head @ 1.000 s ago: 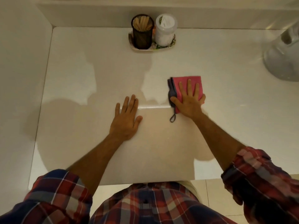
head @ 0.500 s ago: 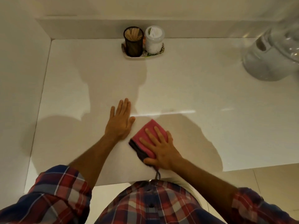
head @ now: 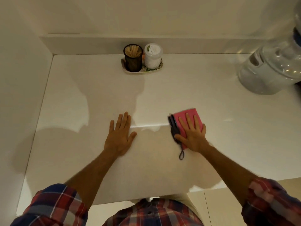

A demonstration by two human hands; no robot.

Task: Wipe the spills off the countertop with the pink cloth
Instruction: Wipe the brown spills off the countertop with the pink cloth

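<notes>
The folded pink cloth (head: 189,114), with a dark grey underside and a hanging loop, lies flat on the white countertop (head: 187,88), right of centre. My right hand (head: 192,136) presses down on it with fingers spread, covering its near half. My left hand (head: 119,136) rests flat and bare on the counter to the left, fingers slightly apart, holding nothing. A bright streak of reflected light or moisture runs between the two hands; I cannot make out distinct spills.
A small tray (head: 143,71) against the back wall carries a black mesh cup of wooden sticks (head: 133,58) and a white lidded jar (head: 153,56). A white appliance with a clear top (head: 270,69) stands at the right. A wall borders the counter's left side.
My right hand has slid the pink cloth from near the front edge, close to my left hand, away and to the right. The left hand has stayed planted.
</notes>
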